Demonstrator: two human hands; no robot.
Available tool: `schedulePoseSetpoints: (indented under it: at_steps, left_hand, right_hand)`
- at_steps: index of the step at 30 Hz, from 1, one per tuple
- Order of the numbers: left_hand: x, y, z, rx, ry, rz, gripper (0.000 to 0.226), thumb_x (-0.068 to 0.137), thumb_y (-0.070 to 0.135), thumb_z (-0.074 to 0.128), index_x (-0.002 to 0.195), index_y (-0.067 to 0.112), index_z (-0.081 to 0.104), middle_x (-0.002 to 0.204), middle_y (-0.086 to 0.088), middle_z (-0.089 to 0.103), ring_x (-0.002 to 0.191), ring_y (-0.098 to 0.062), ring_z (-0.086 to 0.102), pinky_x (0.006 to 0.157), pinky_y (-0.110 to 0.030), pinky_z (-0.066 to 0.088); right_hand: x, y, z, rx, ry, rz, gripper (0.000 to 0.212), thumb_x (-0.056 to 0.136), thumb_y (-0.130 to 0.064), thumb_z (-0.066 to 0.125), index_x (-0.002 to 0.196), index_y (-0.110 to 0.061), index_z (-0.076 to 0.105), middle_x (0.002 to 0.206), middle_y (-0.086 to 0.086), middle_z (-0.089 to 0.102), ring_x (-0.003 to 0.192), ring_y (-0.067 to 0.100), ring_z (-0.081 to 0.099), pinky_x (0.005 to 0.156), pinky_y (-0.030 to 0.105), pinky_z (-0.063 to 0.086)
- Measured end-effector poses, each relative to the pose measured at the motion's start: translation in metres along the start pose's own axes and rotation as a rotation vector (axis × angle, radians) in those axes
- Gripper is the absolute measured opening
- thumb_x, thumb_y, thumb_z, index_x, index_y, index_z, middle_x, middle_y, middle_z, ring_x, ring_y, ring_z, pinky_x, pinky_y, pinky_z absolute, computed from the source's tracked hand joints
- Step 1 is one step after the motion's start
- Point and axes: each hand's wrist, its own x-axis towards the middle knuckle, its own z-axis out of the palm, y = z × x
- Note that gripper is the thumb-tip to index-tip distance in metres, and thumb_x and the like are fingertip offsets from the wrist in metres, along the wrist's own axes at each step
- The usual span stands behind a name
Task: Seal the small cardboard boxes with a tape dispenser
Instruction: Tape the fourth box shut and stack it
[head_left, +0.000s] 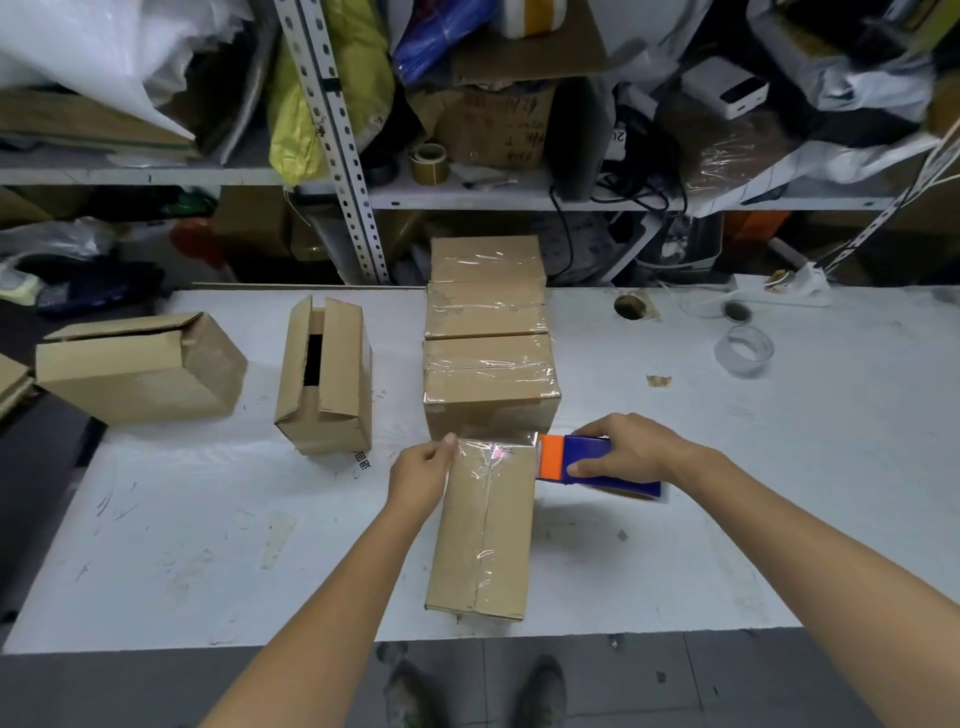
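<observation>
- The right hand (631, 451) grips the blue-and-orange tape dispenser (587, 460), whose orange end touches the box's far right edge.
- The left hand (420, 480), fingers curled, pinches the clear tape (493, 453) at the far left corner of the cardboard box (485, 540), which lies between both hands.
- Just beyond the hands are taped boxes (491, 338).
- Left of the left hand, two unsealed boxes (324, 374) stand on the tabletop (727, 493).

Taped box (483, 530) lies flat, blue-orange dispenser (597, 462) seemingly touching its corner.
</observation>
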Motion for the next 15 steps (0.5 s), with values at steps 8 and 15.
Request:
schedulePoseSetpoints:
  at_steps: [8,15]
  left_hand:
    - [-0.010,0.002,0.002,0.051,-0.100,0.130,0.027,0.094,0.034,0.065,0.117,0.022,0.072,0.114,0.007,0.071,0.109,-0.013,0.063,0.089,-0.027,0.048]
    - [-0.012,0.003,0.006,0.074,-0.102,0.144,0.035,0.093,0.033,0.066,0.124,0.018,0.069,0.117,0.005,0.068,0.108,-0.013,0.062,0.088,-0.027,0.046]
  right_hand:
    - [-0.019,0.028,0.013,0.138,-0.020,-0.009,0.063,0.081,-0.059,0.070,0.137,-0.035,0.052,0.121,-0.009,0.063,0.102,0.015,0.061,0.081,0.026,0.054]
    - [-0.038,0.065,0.007,0.133,-0.017,0.063,0.060,0.080,-0.062,0.069,0.135,-0.040,0.055,0.112,-0.013,0.067,0.096,0.009,0.063,0.084,0.030,0.055]
